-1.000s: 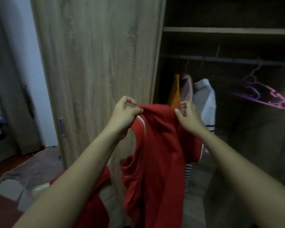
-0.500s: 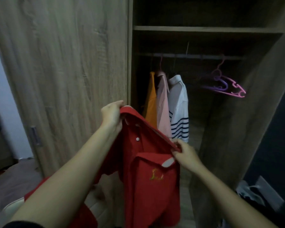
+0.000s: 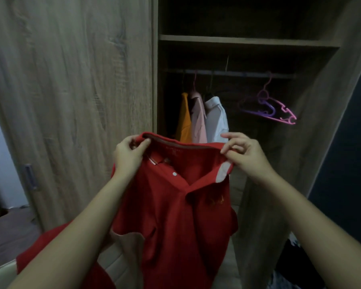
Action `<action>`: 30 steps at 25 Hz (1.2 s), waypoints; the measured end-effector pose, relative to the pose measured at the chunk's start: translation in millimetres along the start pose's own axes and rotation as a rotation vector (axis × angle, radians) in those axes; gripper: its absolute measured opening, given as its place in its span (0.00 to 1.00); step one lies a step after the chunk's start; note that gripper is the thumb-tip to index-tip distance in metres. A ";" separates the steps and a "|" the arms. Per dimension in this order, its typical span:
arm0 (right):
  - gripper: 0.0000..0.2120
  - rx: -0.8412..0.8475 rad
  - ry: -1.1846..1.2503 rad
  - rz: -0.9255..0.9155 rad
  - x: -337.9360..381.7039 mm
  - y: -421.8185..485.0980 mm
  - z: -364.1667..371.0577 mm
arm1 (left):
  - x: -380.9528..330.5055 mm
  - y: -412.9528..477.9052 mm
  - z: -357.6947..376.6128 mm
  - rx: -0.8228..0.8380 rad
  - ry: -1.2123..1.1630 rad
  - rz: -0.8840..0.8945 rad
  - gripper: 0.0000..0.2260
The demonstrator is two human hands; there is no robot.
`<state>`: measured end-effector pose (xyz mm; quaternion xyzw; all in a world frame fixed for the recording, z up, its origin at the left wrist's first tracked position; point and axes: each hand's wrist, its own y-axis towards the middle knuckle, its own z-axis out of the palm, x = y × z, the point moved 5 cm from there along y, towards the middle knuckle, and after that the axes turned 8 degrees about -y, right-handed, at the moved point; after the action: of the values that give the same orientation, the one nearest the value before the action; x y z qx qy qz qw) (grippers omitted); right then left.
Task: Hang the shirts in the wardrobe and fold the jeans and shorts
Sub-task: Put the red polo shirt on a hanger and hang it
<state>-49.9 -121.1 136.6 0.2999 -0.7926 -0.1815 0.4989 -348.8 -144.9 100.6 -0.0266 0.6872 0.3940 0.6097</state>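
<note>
The left hand (image 3: 129, 155) pinched one end of the collar (image 3: 186, 145) of a red shirt (image 3: 175, 215) between thumb and curled fingers, and the right hand (image 3: 246, 155) pinched the other end the same way. The two hands were apart, at about the same height, with the collar stretched nearly flat between them. The shirt hung down from both hands, its open front and a white button (image 3: 174, 173) facing the person, with a faint gold emblem (image 3: 216, 200) below the right hand. Beyond the hands stood the open wardrobe (image 3: 321, 101). Just past the collar, between the hands, three shirts hung from the rail (image 3: 238, 73): an orange shirt (image 3: 184, 119), a pink shirt (image 3: 198, 122) and a white shirt (image 3: 216, 119), close against one another. Above and beyond the right hand, a purple hanger (image 3: 267, 107) and a pink hanger (image 3: 286, 119) hung tilted from the same rail, well apart from the three shirts. A shelf (image 3: 248, 41) ran above the rail. Left of the left hand was the wooden door (image 3: 71, 101), with a small handle (image 3: 28, 177) near its far edge
</note>
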 end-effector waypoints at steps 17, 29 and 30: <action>0.14 0.054 -0.751 0.449 -76.5 -45.1 -33.4 | 12.9 -37.4 77.1 0.539 0.149 -0.005 0.04; 0.19 -0.056 -0.586 0.488 -108.0 -11.6 -101.0 | -0.9 -6.1 149.4 0.527 0.428 0.219 0.06; 0.19 -0.051 -0.580 0.474 -111.3 -3.8 -108.4 | -5.4 -2.6 158.3 0.498 0.435 0.219 0.04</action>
<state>84.6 -49.6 105.7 0.0316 -0.9436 -0.1581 0.2891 -216.7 -58.3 112.5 0.1136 0.8749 0.2622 0.3911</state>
